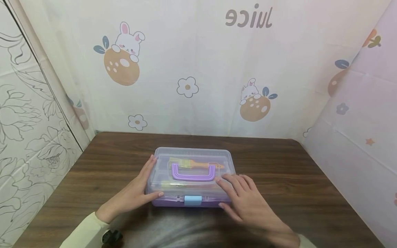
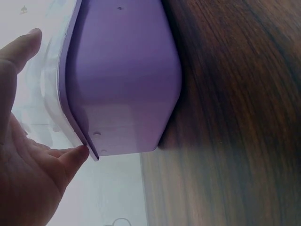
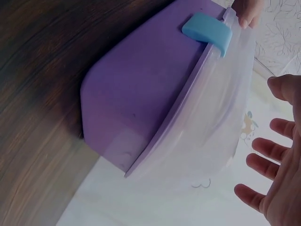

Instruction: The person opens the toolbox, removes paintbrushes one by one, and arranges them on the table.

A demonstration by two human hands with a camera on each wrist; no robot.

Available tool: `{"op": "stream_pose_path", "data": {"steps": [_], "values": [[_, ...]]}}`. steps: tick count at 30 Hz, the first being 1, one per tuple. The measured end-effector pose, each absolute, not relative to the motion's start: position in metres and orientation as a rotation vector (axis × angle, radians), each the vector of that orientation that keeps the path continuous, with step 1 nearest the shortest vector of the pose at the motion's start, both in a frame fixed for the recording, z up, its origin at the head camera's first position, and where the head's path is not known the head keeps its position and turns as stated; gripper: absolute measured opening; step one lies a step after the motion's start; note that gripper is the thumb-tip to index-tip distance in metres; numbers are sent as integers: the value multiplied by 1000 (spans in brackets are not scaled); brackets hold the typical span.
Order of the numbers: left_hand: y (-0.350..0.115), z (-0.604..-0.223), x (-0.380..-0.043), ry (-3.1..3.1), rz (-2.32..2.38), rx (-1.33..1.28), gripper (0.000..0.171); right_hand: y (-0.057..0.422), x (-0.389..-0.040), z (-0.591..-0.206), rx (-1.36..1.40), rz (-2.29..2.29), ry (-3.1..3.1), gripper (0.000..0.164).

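Observation:
On the tabletop is a storage box (image 1: 223, 158) with a clear lid and a purple base (image 2: 122, 70). The lid is down, and a purple handle (image 1: 193, 178) lies on top. A light-blue latch (image 1: 192, 200) sits at the front middle. Through the lid show a brush with an orange handle (image 1: 198, 164) and other items too blurred to name. My left hand (image 1: 134, 191) rests against the box's left side, fingers extended, thumb at the front. My right hand (image 1: 248, 199) is beside the right front corner, fingers spread and apart from the box in the right wrist view.
The box stands on a dark wooden table (image 1: 279, 162). A patterned curtain (image 1: 211, 44) hangs behind the table's back edge, with further printed sheets at left and right. A small black object (image 1: 111, 237) is by the left sleeve (image 1: 85, 230).

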State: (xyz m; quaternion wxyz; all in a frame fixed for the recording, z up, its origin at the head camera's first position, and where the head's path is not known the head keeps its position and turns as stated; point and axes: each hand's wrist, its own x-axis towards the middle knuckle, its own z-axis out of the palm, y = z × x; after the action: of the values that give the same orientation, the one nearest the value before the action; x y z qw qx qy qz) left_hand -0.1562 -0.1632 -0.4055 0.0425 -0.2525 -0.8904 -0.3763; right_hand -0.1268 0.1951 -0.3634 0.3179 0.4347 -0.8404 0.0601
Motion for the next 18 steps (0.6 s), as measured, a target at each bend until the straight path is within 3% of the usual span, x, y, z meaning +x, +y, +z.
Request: {"op": "stream_pose_path", "data": {"steps": [18], "values": [[-163, -405, -156, -2724, -1148, -777, 103, 176, -121, -372, 1175, 86, -2183, 50]]}}
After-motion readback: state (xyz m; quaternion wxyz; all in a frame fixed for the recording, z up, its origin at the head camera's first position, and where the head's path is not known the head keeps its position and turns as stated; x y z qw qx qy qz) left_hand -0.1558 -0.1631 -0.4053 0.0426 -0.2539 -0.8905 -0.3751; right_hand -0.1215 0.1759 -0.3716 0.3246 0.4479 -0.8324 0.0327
